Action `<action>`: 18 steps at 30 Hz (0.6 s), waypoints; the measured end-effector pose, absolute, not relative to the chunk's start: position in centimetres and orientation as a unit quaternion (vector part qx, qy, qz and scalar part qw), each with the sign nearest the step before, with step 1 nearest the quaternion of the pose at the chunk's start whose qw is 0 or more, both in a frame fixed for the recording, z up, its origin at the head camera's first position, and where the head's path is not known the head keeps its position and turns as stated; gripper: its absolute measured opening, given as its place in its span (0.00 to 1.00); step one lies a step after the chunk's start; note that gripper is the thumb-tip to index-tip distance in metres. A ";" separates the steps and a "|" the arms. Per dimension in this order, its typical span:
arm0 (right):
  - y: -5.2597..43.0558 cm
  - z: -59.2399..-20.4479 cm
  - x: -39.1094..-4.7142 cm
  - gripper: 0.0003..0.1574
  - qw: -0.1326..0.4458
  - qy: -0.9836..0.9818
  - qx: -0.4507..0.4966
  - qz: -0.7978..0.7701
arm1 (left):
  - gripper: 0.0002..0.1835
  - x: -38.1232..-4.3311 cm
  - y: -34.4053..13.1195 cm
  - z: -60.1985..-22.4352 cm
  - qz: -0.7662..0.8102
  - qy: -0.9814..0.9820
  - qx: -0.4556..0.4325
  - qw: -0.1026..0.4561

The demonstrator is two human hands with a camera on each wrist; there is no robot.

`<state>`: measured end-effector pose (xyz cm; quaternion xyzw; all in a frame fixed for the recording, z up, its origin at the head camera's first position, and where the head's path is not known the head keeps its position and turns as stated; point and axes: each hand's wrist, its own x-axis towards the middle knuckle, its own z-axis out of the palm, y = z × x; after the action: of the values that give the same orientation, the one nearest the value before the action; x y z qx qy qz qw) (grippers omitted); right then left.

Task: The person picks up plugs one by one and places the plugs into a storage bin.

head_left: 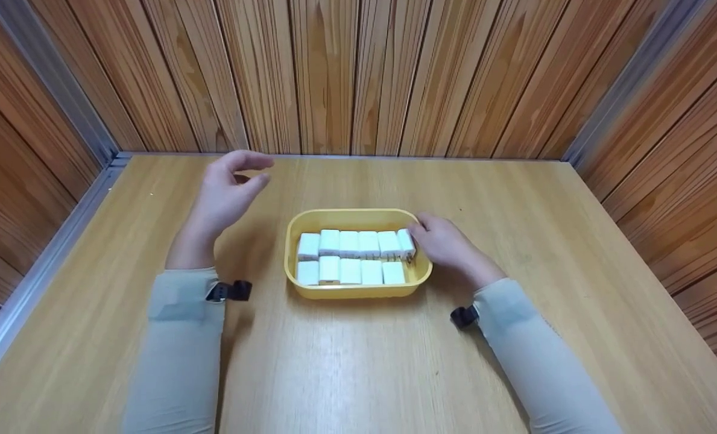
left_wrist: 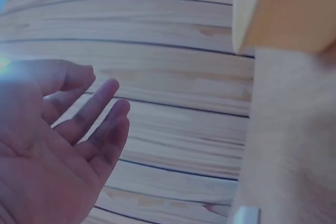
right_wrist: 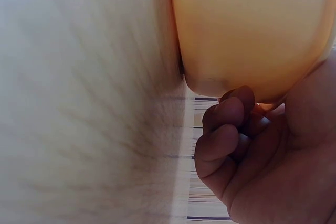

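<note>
A yellow plastic basket [head_left: 358,292] with rounded corners sits near the middle of the table. Inside it, small white blocks [head_left: 350,271] that look like plug chargers stand in two rows, several in each; one in the front row shows a small dark slot. My right hand [head_left: 445,242] grips the basket's right end, thumb over the rim and curled fingers [right_wrist: 220,142] against the outside of the wall. To the left of the basket my left hand [head_left: 228,188] is raised above the table, its fingers loosely bent, with nothing between fingers and thumb.
The wooden table [head_left: 346,374] runs back to a wood-plank wall [head_left: 328,78], with similar panels at both sides. A metal rail [head_left: 38,259] follows the left edge. Each sleeve cuff carries a small black camera [head_left: 237,290].
</note>
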<state>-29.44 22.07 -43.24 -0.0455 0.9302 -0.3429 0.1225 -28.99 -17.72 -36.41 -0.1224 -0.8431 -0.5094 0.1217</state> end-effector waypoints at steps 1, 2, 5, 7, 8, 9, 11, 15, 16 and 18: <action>22.1 -43.2 -29.4 0.35 0.123 0.930 -0.045 -0.343 | 0.15 -29.3 -18.0 -36.7 -0.509 -0.844 -0.114 0.124; 22.1 -43.2 -29.4 0.35 0.123 0.930 -0.046 -0.343 | 0.15 -29.5 -18.3 -36.9 -0.508 -0.846 -0.105 0.125; 22.1 -43.3 -29.5 0.37 0.125 0.931 -0.046 -0.339 | 0.18 -29.8 -19.2 -37.4 -0.498 -0.856 -0.074 0.119; 22.1 -43.3 -29.5 0.38 0.127 0.931 -0.046 -0.338 | 0.20 -29.9 -19.8 -37.6 -0.488 -0.865 -0.055 0.108; 22.1 -43.3 -29.5 0.38 0.127 0.931 -0.045 -0.339 | 0.21 -29.8 -20.0 -37.7 -0.482 -0.869 -0.044 0.099; 22.1 -43.3 -29.5 0.37 0.128 0.931 -0.045 -0.340 | 0.22 -29.8 -20.2 -37.8 -0.476 -0.874 -0.034 0.090; 22.2 -43.3 -29.5 0.37 0.126 0.930 -0.047 -0.343 | 0.24 -29.8 -20.6 -37.9 -0.461 -0.884 -0.021 0.077; 22.3 -43.4 -29.5 0.31 0.111 0.933 -0.063 -0.336 | 0.27 -30.0 -21.3 -38.6 -0.419 -0.905 -0.017 0.075; 22.3 -43.5 -29.5 0.30 0.106 0.935 -0.067 -0.333 | 0.27 -30.1 -21.5 -38.8 -0.406 -0.910 -0.018 0.075; 22.3 -43.6 -29.5 0.27 0.098 0.937 -0.073 -0.328 | 0.28 -30.3 -21.8 -39.1 -0.385 -0.920 -0.015 0.076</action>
<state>-29.52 22.30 -43.55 -0.0732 0.9367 -0.3279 0.0982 -30.30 -21.80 -39.14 -0.0149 -0.9197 -0.3848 0.0761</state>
